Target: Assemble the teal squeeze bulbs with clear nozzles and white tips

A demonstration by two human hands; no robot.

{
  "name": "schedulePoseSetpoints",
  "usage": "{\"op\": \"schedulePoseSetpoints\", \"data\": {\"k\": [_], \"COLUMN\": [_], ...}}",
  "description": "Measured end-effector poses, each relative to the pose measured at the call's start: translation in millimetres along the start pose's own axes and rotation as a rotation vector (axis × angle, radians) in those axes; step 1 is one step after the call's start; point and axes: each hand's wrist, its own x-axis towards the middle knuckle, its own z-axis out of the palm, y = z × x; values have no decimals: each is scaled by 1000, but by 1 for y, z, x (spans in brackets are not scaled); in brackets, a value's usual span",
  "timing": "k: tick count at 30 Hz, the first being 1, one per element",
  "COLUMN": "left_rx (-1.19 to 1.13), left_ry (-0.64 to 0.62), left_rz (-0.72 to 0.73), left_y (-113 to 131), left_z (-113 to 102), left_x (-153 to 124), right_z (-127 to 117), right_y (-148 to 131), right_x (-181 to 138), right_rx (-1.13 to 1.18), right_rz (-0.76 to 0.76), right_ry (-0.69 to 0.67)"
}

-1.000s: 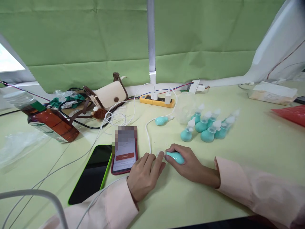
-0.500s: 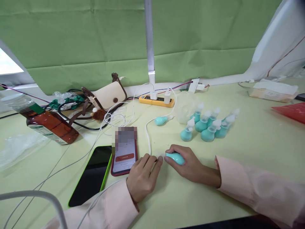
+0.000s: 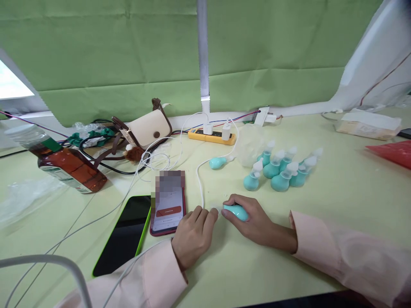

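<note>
Right hand [image 3: 253, 220]: fingers curl around a teal bulb [image 3: 236, 211] | left hand [image 3: 192, 233]: fingers together on the table [image 3: 337, 188], touching a clear tip [image 3: 214, 209] beside the red phone [image 3: 167, 204]

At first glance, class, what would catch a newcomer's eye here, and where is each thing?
Near the front middle, the right hand grips a teal bulb, the left hand close beside it. Behind them stands a cluster of teal bulbs; a brown bottle sits far left.
</note>
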Motion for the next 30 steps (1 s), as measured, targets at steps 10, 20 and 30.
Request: {"op": "schedulePoseSetpoints", "data": {"k": [10, 20, 30], "left_rx": [37, -16, -146], "left_ry": [-8, -139, 41], "left_rz": [-58, -16, -149], "left_y": [2, 0, 4], "left_z": [-4, -3, -9], "left_x": [0, 0, 4], "right_z": [-3, -5, -11], "right_y": [7, 6, 0], "right_x": [9, 10, 5], "right_rx": [188, 291, 216], "right_rz": [156, 119, -26], "right_ry": [69, -11, -76]}}
